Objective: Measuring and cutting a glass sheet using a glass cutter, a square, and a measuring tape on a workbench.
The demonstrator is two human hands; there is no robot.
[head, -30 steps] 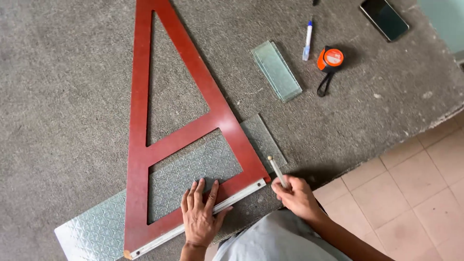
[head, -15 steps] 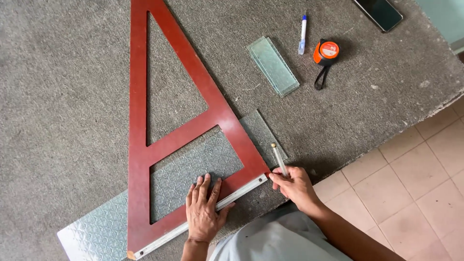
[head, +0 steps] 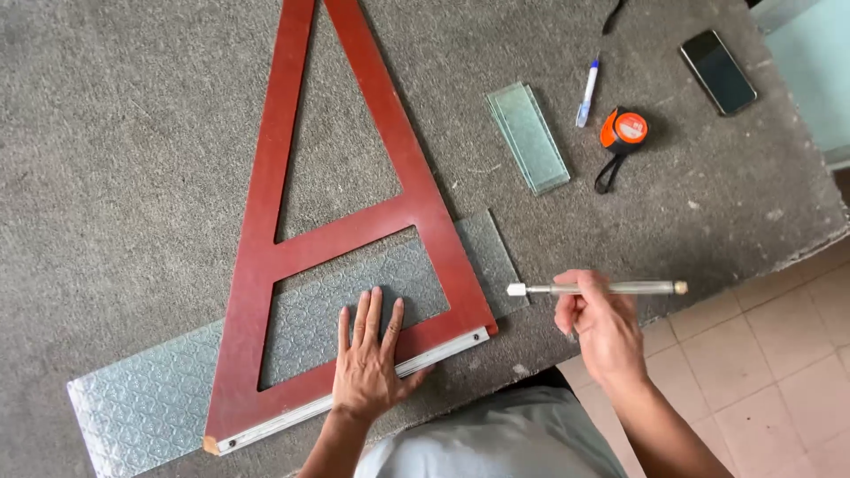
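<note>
- Grey carpeted worktop (head: 133,133) is seen from above; beige floor tiles (head: 779,372) are seen at bottom right.
- Patterned glass strip (head: 150,403) is laid flat along near edge, from far left to approx. centre.
- Red A-shaped wooden square (head: 266,257) is laid over glass, apex pointing away.
- Left hand (head: 367,367) is pressed flat, fingers spread, on square's lower bar w/ fingertips on glass; nothing is grasped.
- Right hand (head: 602,327) is closed round a slim metal glass cutter (head: 593,289), held level, just right of glass end, not touching it.
- Farther back, L to R: small clear glass stack (head: 528,137), pen (head: 586,93), orange tape measure (head: 622,133), dark phone (head: 718,59).
</note>
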